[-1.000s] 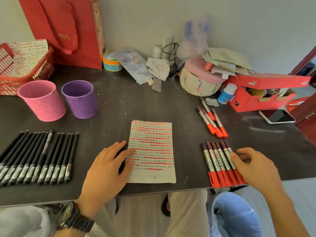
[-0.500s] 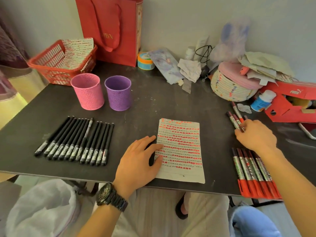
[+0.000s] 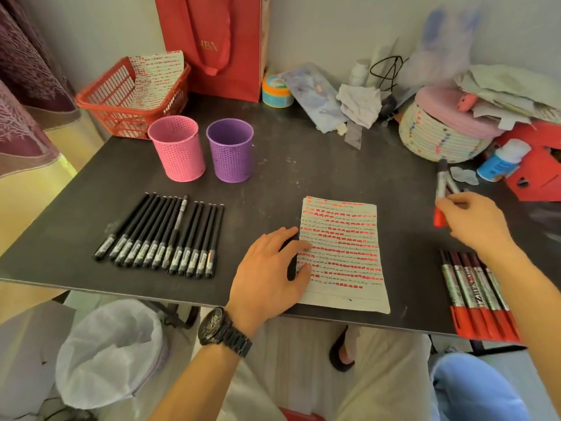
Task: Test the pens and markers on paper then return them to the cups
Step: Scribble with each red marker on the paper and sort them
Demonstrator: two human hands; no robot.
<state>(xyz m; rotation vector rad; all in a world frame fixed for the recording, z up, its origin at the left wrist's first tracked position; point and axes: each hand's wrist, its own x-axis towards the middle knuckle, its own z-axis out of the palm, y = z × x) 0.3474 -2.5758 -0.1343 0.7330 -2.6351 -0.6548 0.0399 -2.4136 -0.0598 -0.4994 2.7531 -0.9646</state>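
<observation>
A sheet of paper (image 3: 343,253) covered with rows of red marks lies at the table's front middle. My left hand (image 3: 270,271) rests flat on its left edge. To the right, my right hand (image 3: 473,220) pinches a red-capped marker (image 3: 440,192) lifted off the table, with another marker or two just behind it. Several red markers (image 3: 473,296) lie in a row at the front right edge. Several black pens (image 3: 164,238) lie in a row at the left. A pink cup (image 3: 177,148) and a purple cup (image 3: 232,150) stand behind the pens.
A red basket (image 3: 121,101) with marked paper sits at the back left, a red bag (image 3: 218,41) against the wall. A woven lidded basket (image 3: 440,135), a small bottle (image 3: 501,161) and a red cardboard box (image 3: 543,165) crowd the back right. A lined bin (image 3: 109,354) stands below the table.
My right hand left the front row of red markers, reached to the loose markers further back and has lifted one. The left hand stayed on the paper. The view swung left.
</observation>
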